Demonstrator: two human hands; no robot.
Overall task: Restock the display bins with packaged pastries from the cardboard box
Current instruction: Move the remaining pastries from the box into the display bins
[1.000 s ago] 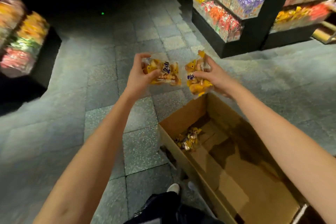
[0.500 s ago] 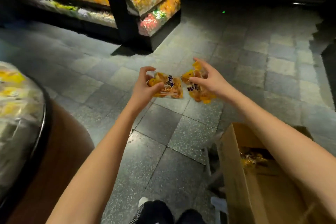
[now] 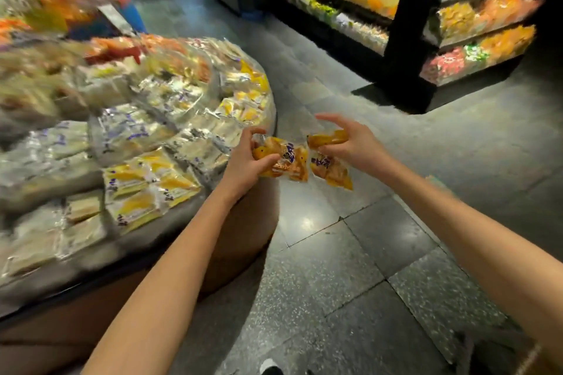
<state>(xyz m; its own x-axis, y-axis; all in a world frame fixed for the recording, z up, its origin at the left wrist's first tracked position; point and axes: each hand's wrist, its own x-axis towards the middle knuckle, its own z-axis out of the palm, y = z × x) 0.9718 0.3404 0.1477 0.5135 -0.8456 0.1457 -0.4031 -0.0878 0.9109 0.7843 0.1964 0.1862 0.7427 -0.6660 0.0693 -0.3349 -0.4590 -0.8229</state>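
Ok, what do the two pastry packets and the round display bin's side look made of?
Left pastry packet and right pastry packet: clear glossy plastic film, seemingly; pastry shows through, glints. Round display bin side: smooth matte brown, perhaps wood or laminate; unclear.

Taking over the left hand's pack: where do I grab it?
Probably by its free right end, coming from the right: the left hand wraps the pastry pack at its left end, and the right half juts out uncovered.

Both arms (image 3: 170, 268) stretched forward, left hand (image 3: 243, 163) gripping first pastry packet (image 3: 289, 161), right hand (image 3: 358, 146) pinching second pastry packet (image 3: 330, 172), hands close together
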